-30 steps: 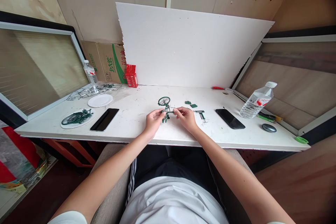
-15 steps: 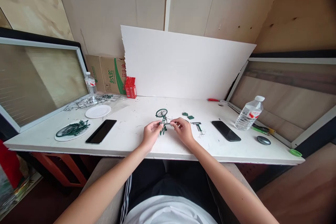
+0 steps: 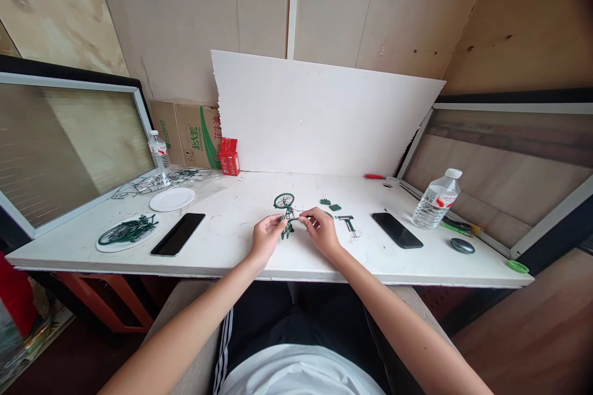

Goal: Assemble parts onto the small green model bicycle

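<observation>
A small green model bicycle frame (image 3: 288,222) with one spoked wheel (image 3: 283,200) stands at the middle of the white table (image 3: 241,253). My left hand (image 3: 265,236) pinches its left side and my right hand (image 3: 321,231) pinches its right side, fingertips almost meeting over the frame. Two loose green parts (image 3: 330,204) lie just behind my right hand. A small green and silver part (image 3: 347,222) lies to the right of it.
Black phones lie at left (image 3: 178,234) and right (image 3: 397,229). A plate of green parts (image 3: 124,232), an empty white plate (image 3: 172,199), part sprues (image 3: 157,181), water bottles (image 3: 158,149) (image 3: 432,202), a red carton (image 3: 230,156), a cardboard box (image 3: 192,134) and a dark oval object (image 3: 462,245) surround them.
The camera has tilted up, so the table sits lower in view. Both hands stay on the model bicycle, with only small finger shifts.
</observation>
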Motion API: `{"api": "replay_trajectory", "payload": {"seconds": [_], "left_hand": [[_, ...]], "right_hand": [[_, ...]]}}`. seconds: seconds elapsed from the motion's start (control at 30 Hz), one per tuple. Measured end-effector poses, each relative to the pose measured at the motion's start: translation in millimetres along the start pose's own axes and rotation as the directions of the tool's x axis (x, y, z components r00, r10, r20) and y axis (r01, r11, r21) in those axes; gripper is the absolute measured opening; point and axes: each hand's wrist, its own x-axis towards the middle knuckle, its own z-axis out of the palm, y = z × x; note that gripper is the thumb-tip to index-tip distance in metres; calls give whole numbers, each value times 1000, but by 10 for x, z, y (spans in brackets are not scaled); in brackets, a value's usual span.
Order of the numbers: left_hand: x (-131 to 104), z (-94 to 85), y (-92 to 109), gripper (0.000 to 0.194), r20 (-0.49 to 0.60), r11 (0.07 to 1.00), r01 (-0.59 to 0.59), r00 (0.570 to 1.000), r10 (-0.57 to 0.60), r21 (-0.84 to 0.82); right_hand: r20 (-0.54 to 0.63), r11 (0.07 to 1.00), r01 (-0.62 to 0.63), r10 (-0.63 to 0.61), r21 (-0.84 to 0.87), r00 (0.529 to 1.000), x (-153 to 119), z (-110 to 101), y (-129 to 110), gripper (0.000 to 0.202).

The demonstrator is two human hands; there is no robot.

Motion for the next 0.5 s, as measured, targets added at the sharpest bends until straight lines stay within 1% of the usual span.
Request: {"api": "replay_trajectory", "payload": {"seconds": [0.2, 0.33, 0.5], "left_hand": [[5, -9, -13, 44, 20, 999, -29, 999, 29, 20], [12, -23, -29, 45, 30, 999, -29, 999, 28, 40], [-6, -11, -1, 43, 20, 1000, -6, 1000, 6, 25]], "right_hand": [[3, 999, -40, 40, 29, 999, 12, -12, -52, 40], [24, 997, -63, 62, 42, 998, 14, -19, -84, 44], [10, 995, -78, 78, 53, 997, 8, -4, -75, 46]]}}
